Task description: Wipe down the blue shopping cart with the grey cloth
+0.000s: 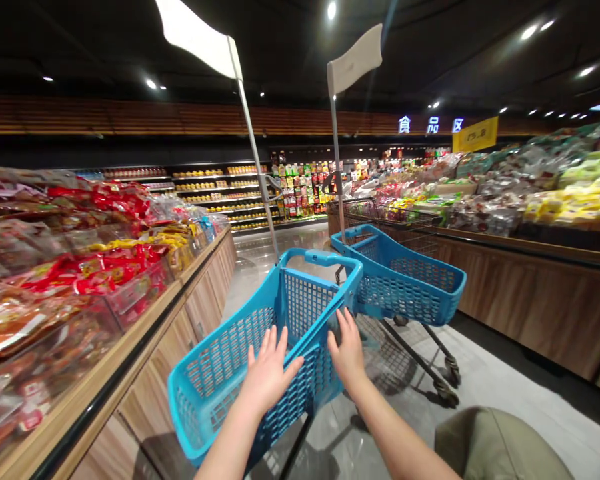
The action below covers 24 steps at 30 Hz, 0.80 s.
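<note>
A blue plastic shopping cart [220,333] stands right in front of me, angled in the aisle, its basket bare inside. My left hand [267,380] is over the near side of that basket, fingers spread and holding nothing. Beside the cart's near side, towards its handle end, my right hand [347,350] is raised with its fingers apart. Whether either hand touches the cart, I cannot tell. A second blue shopping cart [410,287] stands just beyond, to the right. Each cart carries a pole with a pale flag, a white one [200,40] and a greyer one [355,60].
On the left runs a wood-panelled display counter [180,333] heaped with packaged food. Another wooden counter [520,287] with packages lines the right, under a yellow price sign [475,135]. Stocked shelves [220,190] span the back. An olive-green rounded cloth shape [500,447] is at lower right.
</note>
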Tool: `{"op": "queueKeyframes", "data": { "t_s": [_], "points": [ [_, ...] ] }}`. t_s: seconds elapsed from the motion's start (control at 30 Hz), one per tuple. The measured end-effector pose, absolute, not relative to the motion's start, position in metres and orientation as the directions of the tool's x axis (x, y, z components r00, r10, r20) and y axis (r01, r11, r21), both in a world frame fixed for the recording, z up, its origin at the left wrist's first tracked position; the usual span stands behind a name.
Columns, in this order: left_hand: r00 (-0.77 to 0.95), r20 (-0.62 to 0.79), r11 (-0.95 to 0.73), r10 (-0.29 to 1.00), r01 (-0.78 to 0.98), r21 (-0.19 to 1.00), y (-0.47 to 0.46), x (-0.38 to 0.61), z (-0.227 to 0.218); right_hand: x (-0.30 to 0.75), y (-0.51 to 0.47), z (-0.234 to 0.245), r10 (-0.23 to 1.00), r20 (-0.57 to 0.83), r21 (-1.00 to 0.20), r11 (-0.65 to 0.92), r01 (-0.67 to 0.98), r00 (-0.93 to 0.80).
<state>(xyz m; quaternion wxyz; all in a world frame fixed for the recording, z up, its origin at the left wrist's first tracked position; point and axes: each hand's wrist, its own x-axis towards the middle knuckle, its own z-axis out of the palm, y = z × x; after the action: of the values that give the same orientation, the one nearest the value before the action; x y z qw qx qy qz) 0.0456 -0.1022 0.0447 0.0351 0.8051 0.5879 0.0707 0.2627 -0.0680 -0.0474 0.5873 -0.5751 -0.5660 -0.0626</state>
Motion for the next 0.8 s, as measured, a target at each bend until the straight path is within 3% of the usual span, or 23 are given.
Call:
{"op": "queueKeyframes", "data": {
  "t_s": [0.1,0.2,0.3,0.47,0.6,0.67,0.8],
  "points": [
    [0.324,0.058,-0.329,0.944,0.934,0.137,-0.104,0.045,0.048,0.253,-0.070,-0.082,0.617,0.736,-0.577,0.357,0.735,0.278],
    [0.326,0.048,-0.330,0.944,0.934,0.137,-0.104,0.041,0.049,0.268,-0.069,-0.100,0.679,0.685,-0.621,0.355,0.699,0.265],
    [0.320,0.041,-0.322,0.947,0.938,0.131,-0.103,0.037,0.049,0.280,-0.056,-0.074,0.653,0.663,-0.686,0.335,0.646,0.365],
    [0.346,0.058,-0.350,0.937,0.929,0.122,-0.103,0.035,0.048,0.269,-0.030,-0.028,0.535,0.695,-0.684,0.287,0.670,0.481],
    [0.358,0.072,-0.365,0.931,0.922,0.127,-0.103,0.034,0.046,0.265,-0.034,-0.045,0.693,0.570,-0.752,0.225,0.619,0.441],
    [0.342,0.072,-0.349,0.937,0.928,0.133,-0.103,0.032,0.046,0.269,-0.036,-0.047,0.716,0.550,-0.761,0.217,0.612,0.430],
    [0.342,0.063,-0.348,0.938,0.923,0.164,-0.105,0.029,0.048,0.272,-0.029,-0.021,0.566,0.638,-0.735,0.246,0.632,0.522]
  ]
}}
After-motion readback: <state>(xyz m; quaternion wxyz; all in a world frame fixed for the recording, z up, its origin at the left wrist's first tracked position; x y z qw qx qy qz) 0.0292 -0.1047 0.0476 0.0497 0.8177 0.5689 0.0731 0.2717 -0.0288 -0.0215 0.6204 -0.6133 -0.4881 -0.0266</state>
